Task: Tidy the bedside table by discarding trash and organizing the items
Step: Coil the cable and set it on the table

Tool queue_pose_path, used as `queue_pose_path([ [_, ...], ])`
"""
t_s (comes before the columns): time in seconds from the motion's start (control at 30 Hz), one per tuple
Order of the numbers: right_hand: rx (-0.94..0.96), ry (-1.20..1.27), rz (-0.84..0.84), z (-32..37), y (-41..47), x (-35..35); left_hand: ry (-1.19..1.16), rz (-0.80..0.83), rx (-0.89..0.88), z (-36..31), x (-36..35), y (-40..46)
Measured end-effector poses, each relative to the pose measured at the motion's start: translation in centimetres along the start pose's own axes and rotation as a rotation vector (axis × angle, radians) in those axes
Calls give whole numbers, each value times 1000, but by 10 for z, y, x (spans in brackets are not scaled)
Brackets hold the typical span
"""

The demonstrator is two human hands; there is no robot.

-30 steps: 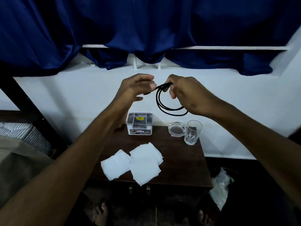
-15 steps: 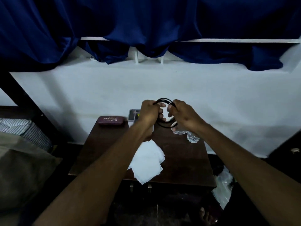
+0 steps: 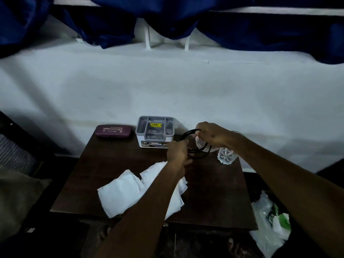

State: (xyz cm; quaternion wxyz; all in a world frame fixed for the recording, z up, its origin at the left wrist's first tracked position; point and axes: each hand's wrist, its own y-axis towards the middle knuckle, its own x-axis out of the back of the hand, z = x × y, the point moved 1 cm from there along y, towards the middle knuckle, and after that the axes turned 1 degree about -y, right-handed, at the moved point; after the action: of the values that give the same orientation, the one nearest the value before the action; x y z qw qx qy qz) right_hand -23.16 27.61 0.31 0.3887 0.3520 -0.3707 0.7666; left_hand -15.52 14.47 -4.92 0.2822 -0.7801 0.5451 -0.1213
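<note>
A coiled black cable (image 3: 197, 152) hangs between both hands just above the dark wooden bedside table (image 3: 104, 164). My left hand (image 3: 176, 151) grips the coil's near left side and my right hand (image 3: 212, 135) holds its far top. Under the coil sits a clear glass dish (image 3: 202, 146), partly hidden. A grey and white compartment organizer box (image 3: 155, 132) stands at the table's back, left of the hands. White tissues (image 3: 122, 192) lie crumpled at the front, partly under my left forearm.
A maroon glasses case (image 3: 112, 130) lies at the back left. A clear drinking glass (image 3: 226, 155) stands by the right edge. A plastic trash bag (image 3: 270, 224) sits on the floor to the right. Bedding (image 3: 16, 185) is on the left, blue curtains (image 3: 167, 21) above.
Both hands have come down from chest height to just above the table's back right with the cable, which is coiled tighter. The camera has tilted downward.
</note>
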Motion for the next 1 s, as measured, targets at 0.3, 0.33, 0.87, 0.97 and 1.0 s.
queue_pose_path([
  [0.3,149,-365,56,-3,77,-13,158,-138,-52,16,0,43],
  [0.33,160,-351,49,-4,81,-12,155,-186,-55,16,-5,45],
  [0.87,488,-323,-181,-7,80,-40,546,-246,-101,4,-10,39],
  [0.97,507,-348,-239,-6,75,-43,544,-210,-76,6,-6,42],
  [1.0,493,-370,-269,-6,73,-44,539,-216,-64,9,-5,46],
])
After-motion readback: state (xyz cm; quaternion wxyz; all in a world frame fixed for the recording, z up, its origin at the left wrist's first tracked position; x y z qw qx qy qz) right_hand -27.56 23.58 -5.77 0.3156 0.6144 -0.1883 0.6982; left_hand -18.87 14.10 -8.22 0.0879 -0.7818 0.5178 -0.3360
